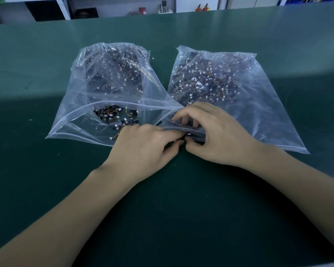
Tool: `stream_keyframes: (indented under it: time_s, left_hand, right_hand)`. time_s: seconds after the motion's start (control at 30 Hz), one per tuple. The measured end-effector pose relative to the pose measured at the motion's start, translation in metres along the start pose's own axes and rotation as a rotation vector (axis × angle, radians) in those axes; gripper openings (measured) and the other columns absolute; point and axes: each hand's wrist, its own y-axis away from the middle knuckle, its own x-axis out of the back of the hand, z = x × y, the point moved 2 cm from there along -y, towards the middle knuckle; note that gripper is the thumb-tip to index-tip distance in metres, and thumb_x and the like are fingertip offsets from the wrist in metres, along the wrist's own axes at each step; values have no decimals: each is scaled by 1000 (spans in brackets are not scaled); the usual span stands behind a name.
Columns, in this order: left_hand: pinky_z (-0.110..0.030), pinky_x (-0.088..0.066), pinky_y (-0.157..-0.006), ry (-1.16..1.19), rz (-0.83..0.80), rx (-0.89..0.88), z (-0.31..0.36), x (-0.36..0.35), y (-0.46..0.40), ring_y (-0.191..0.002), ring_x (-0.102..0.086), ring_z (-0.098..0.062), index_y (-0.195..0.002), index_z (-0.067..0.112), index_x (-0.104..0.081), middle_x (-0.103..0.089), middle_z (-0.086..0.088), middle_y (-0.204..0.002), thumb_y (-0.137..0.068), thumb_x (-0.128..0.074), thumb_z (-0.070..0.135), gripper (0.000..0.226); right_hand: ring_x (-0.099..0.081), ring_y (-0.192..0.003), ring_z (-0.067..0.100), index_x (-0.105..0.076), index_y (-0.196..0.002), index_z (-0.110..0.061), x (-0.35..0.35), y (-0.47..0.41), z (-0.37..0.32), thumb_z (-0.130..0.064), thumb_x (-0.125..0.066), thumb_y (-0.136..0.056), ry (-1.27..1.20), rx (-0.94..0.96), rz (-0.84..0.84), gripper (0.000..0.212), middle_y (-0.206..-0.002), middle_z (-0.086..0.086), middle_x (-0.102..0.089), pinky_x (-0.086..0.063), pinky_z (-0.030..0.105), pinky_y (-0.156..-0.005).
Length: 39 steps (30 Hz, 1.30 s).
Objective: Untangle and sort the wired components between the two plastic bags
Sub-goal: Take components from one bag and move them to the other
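Note:
Two clear zip bags lie side by side on the green table. The left bag (79, 105) gapes open toward me, with several small black wired components (109, 113) spilling at its mouth. The right bag (258, 112) is full of the same parts with white plugs and orange wires. My left hand (143, 147) and my right hand (214, 135) meet at the right bag's mouth, where both pinch a small black wired component (187, 136) between fingertips. The right hand's fingers also curl over the bag's zip edge. Most of the component is hidden by my fingers.
The green table mat (172, 199) stretches wide on all sides of the bags. White shelving (64, 8) with small items stands beyond the far edge. A few tiny white specks lie on the mat.

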Motion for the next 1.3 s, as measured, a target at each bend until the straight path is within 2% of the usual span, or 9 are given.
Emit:
stream_keyframes:
  time_s: [0.17, 0.37, 0.57, 0.67, 0.77, 0.83, 0.9, 1.13, 1.3]
  left_hand:
    - [-29, -36, -55, 0, -25, 14, -1, -3, 3, -65, -70, -22, -109, 43, -76, -72, 14, -74, -102, -43, 52, 35]
    - [-30, -38, -53, -39, -16, 62, -1, -1, 2, -61, -70, -27, -126, 39, -69, -63, 12, -64, -96, -57, 56, 37]
    - [-31, -45, -51, -35, -53, 78, -2, 3, 4, -58, -66, -24, -142, 40, -62, -32, 16, -63, -97, -58, 62, 50]
    - [-31, -47, -50, 18, -50, 61, -1, 6, 4, -54, -63, -23, -132, 40, -70, -29, 18, -63, -97, -64, 57, 40]
    - [-26, -42, -53, 144, -5, 142, -1, 6, 5, -49, -47, -12, -102, 37, -78, -28, 17, -52, -99, -66, 53, 20]
    - [-26, -37, -52, 226, 15, 262, -6, 5, 5, -46, -39, -8, -74, 30, -59, -34, 11, -49, -99, -64, 46, 30]
    - [-26, -31, -52, 240, 5, 357, -15, 5, 7, -45, -40, -11, -64, 27, -36, -35, 7, -48, -99, -60, 41, 44]
    - [-29, -30, -55, 49, -21, 501, -47, 9, 14, -48, -44, -17, -60, 21, -35, -41, 4, -47, -103, -57, 42, 53]
    - [-38, -41, -66, -51, -93, 576, -63, 13, 14, -70, -55, -23, -89, 31, -59, -54, 14, -68, -95, -61, 60, 30]
  right_hand:
    - [-55, -113, 16, -70, -121, -24, -1, 1, 2, -19, -71, -84, 16, -6, 27, 37, -121, -10, -61, -40, 37, -106]
    - [-38, -139, 12, -62, -134, -29, -6, 2, 10, -39, -67, -96, 94, -45, -10, 39, -146, -13, -49, -23, 29, -107]
    - [-32, -150, 15, -61, -137, -31, -10, 1, 13, -32, -70, -97, 114, -99, 67, 41, -157, -10, -44, -18, 29, -110]
    - [-42, -143, 19, -66, -133, -27, -8, 1, 13, -20, -71, -96, 140, -110, 114, 38, -151, -7, -52, -20, 28, -107]
    - [-48, -137, 22, -68, -130, -25, -7, 1, 11, -11, -70, -94, 160, -105, 102, 39, -146, -6, -57, -24, 29, -102]
    - [-50, -133, 21, -69, -129, -25, -6, 1, 9, -7, -69, -90, 150, -101, 92, 43, -143, -6, -59, -24, 27, -99]
    - [-51, -130, 19, -69, -127, -26, -5, 1, 7, -7, -69, -85, 108, -105, 85, 46, -140, -8, -60, -24, 25, -98]
    - [-49, -127, 11, -69, -125, -28, -3, 3, 3, -9, -70, -81, 25, -127, 35, 48, -134, -14, -59, -19, 13, -104]
    - [-51, -127, 10, -70, -119, -28, -1, 4, -2, -30, -76, -82, 14, -112, 80, 38, -131, -15, -61, -24, 19, -108]
